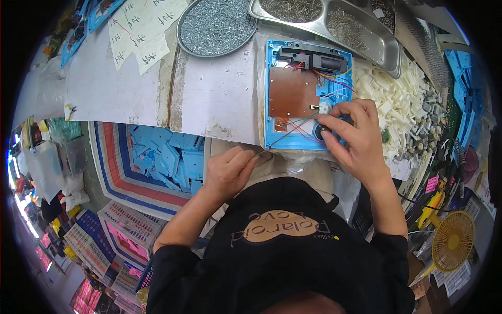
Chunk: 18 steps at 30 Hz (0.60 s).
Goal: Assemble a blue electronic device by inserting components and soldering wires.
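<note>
An open blue plastic casing (337, 96) lies before me at the table's front edge. Inside it are a brown circuit board (293, 91), a long black module (329, 63) along the far side, and red, yellow, white and green wires. With thumb and forefinger, my right hand (361, 137) grips a small round black part (318, 131) in the casing's near right corner. A small white round piece (324, 108) sits just beyond it. My left hand (229, 170) is closed left of the casing's near edge, around a thin dark tool (262, 153) whose kind I cannot make out.
A round tray of screws (217, 26) and a steel compartment tray (384, 49) of small metal parts stand at the back. White plastic pieces (400, 99) pile up on the right. A striped bag (112, 172) holds blue casings (170, 157). A yellow fan (453, 240) is at lower right.
</note>
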{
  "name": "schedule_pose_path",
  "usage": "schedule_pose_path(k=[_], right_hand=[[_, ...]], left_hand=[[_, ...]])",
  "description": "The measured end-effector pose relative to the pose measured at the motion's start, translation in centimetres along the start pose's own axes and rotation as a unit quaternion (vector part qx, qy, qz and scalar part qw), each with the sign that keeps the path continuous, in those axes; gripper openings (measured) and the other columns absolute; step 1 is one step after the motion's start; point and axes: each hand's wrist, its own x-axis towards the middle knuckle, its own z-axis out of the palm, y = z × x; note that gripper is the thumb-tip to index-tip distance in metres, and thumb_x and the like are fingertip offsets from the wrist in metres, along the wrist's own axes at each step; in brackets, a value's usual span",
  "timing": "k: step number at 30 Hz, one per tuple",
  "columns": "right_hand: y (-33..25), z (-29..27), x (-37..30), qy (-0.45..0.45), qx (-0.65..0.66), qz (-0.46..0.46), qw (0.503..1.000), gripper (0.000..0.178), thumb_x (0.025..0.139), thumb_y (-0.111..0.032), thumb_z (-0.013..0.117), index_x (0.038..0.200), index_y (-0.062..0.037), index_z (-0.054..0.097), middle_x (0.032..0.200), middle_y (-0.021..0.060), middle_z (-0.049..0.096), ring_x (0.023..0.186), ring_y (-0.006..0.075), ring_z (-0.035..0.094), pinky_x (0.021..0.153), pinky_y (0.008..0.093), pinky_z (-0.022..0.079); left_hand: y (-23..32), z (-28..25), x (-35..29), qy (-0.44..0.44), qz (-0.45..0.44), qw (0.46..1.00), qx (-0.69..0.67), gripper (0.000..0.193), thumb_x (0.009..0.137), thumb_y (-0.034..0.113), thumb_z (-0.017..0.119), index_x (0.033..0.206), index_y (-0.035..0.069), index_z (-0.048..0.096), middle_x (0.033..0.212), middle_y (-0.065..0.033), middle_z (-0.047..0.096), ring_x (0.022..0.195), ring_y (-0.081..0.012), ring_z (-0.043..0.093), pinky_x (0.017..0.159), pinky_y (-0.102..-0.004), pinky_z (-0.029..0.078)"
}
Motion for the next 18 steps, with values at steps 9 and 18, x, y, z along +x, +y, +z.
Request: schedule_pose_path(k=[9, 18], right_hand=[[0.1, -0.5, -0.3, -0.027, -0.002, -0.009, 1.000, 0.035, 0.079, -0.013, 0.080, 0.114, -0.0161, 0.077, 0.109, 0.0046, 0.065, 0.102, 0.0293, 0.052, 0.089, 0.0404, 0.046], [-0.9, -0.9, 0.2, -0.053, -0.043, 0.025, 0.997, 0.032, 0.078, -0.013, 0.081, 0.109, -0.0139, 0.074, 0.108, 0.0044, 0.067, 0.106, 0.0284, 0.059, 0.109, 0.0596, 0.037]], left_hand=[[0.3, -0.9, -0.1, 0.018, 0.012, 1.000, -0.014, 0.008, 0.084, 0.004, 0.075, 0.089, 0.006, 0.068, 0.074, -0.0088, 0.062, 0.062, -0.0290, 0.063, 0.054, -0.0391, 0.049], [-0.1, 2.8, -0.6, -0.016, -0.003, 1.000, -0.021, 0.010, 0.086, 0.005, 0.076, 0.091, 0.003, 0.068, 0.078, -0.0134, 0.063, 0.064, -0.0335, 0.062, 0.056, -0.0405, 0.049]])
